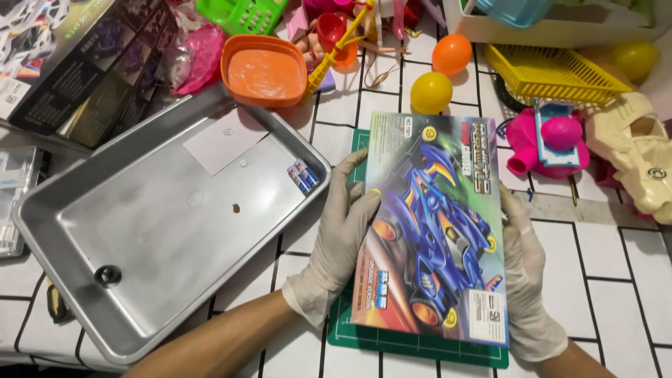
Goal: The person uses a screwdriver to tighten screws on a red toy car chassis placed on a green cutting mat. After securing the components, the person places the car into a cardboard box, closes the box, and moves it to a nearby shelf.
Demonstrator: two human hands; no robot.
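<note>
Counter [616, 273] tiles are carrying a big metal tray [63, 231] at nine o'clock, holding batteries [302, 175], a paper slip [225, 140] and a small black ring [107, 275]. Toy car box [434, 224] is lying between both hands, long axis running twelve to six; left hand [343, 231] and right hand [525, 280] are clamping its long edges, equally near.

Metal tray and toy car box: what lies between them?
The left hand, gloved, gripping the colourful toy car box beside the grey metal tray; head view.
</note>
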